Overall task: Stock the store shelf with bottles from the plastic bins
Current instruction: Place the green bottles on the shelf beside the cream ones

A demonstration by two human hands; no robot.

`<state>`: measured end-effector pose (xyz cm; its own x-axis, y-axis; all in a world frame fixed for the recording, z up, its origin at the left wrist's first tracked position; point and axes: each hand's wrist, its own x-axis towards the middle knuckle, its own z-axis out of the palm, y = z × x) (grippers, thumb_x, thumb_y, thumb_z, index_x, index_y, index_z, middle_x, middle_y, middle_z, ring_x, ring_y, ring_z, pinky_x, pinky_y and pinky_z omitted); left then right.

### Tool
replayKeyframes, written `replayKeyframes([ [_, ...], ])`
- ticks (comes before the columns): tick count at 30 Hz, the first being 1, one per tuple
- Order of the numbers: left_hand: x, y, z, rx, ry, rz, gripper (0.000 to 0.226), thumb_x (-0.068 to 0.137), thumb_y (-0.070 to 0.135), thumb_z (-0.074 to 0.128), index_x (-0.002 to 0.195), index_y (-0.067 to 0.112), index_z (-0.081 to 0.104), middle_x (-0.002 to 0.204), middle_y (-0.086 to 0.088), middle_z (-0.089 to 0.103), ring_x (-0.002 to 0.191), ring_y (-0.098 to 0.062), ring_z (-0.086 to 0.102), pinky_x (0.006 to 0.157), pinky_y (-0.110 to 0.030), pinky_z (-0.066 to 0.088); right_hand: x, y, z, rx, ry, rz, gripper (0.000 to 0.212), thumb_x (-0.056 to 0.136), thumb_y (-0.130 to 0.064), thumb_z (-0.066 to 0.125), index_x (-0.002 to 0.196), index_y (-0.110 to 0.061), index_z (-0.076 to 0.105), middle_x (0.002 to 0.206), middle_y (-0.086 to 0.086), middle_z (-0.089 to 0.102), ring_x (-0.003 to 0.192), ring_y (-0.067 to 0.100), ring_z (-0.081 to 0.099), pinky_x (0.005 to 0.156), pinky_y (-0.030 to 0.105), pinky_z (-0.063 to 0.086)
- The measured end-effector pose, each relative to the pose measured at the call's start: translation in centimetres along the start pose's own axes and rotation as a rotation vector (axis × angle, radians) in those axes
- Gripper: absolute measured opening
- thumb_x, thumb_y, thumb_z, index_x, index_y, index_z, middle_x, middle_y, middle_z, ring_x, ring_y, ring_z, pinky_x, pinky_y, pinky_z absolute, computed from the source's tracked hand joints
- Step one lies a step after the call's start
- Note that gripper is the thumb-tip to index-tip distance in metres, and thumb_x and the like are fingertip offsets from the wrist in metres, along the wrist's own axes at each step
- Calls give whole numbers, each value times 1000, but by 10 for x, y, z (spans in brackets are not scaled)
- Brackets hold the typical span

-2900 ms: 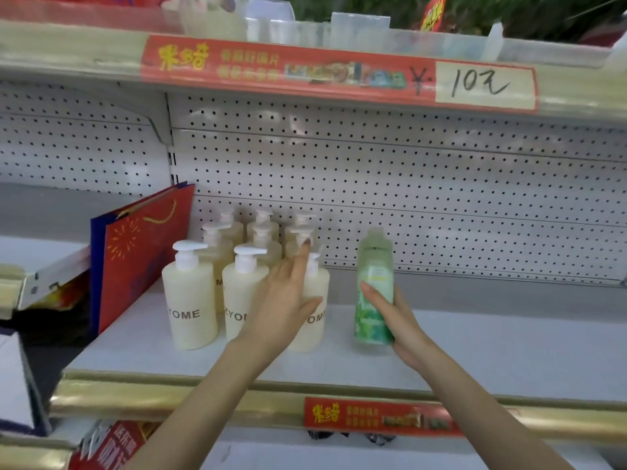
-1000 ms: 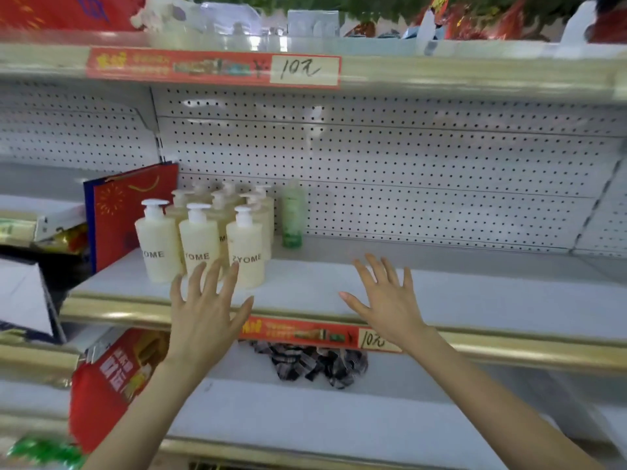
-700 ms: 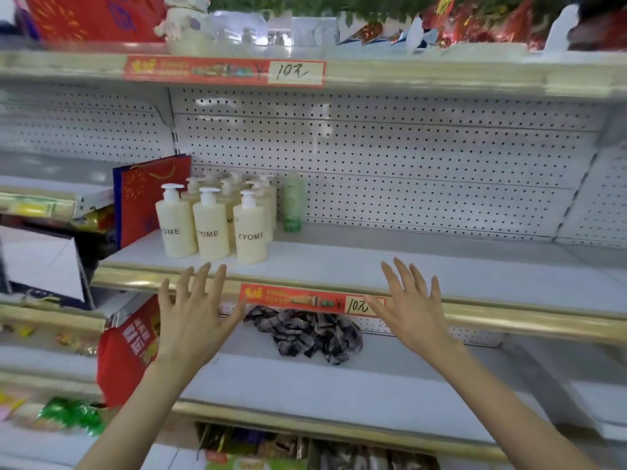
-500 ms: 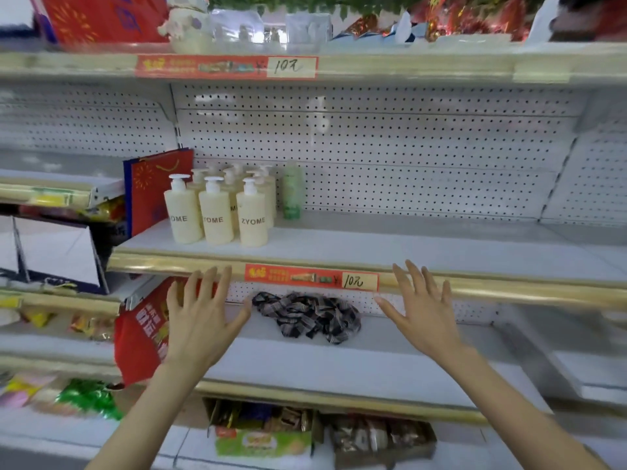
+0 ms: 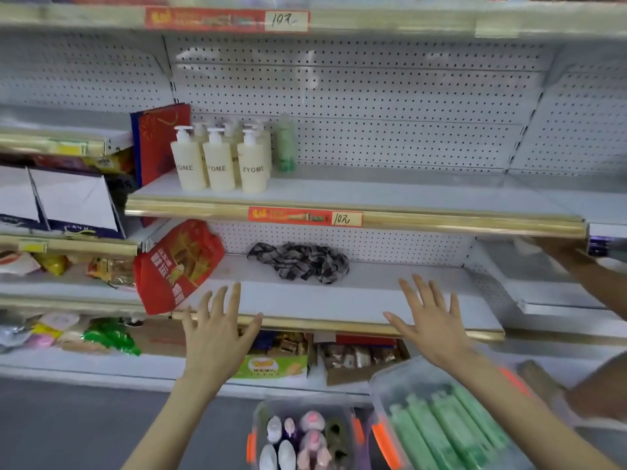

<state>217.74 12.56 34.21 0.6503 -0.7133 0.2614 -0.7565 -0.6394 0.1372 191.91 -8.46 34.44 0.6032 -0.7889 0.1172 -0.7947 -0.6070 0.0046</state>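
Note:
Several cream pump bottles (image 5: pixel 252 164) marked ZYOME stand at the left of the white shelf (image 5: pixel 407 198). One green bottle (image 5: pixel 285 144) stands right of them, near the pegboard back. My left hand (image 5: pixel 217 334) and my right hand (image 5: pixel 431 327) hover in front of the lower shelf, fingers spread, holding nothing. Below my right forearm a clear plastic bin (image 5: pixel 383 385) holds several green bottles (image 5: pixel 441 432) lying down. A second clear bin (image 5: pixel 259 415) at the bottom centre holds white and pink bottles (image 5: pixel 312 435).
A red and blue gift bag (image 5: pixel 159 144) leans left of the pump bottles. A checked cloth (image 5: pixel 298 262) lies on the lower shelf, and a red snack bag (image 5: pixel 176 266) hangs over its left end. Another person's arm (image 5: pixel 593 276) reaches in at the right edge.
The view has pulled back and tilted down, and both bins have come into sight. Both hands have dropped from the stocked shelf to the lower shelf's level, still spread and holding nothing.

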Motion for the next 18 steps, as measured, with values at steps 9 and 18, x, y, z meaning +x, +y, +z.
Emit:
replayKeyframes([
  [9,-33,50,29,-17,-57,51,77,85,62,24,141,12,40,136,-15,51,128,-37,42,100,-59,30,-37,47,24,9,-73,-2,110,59,-83,-19,151,-26,5,159,0,0,146,28,5,114,55,9],
  [18,-51,115,84,-44,-185,9,85,80,65,17,145,12,31,142,-12,43,133,-34,33,106,-57,21,-20,104,81,72,-220,-42,71,92,-61,28,150,-24,10,158,1,4,145,26,7,114,54,12],
])
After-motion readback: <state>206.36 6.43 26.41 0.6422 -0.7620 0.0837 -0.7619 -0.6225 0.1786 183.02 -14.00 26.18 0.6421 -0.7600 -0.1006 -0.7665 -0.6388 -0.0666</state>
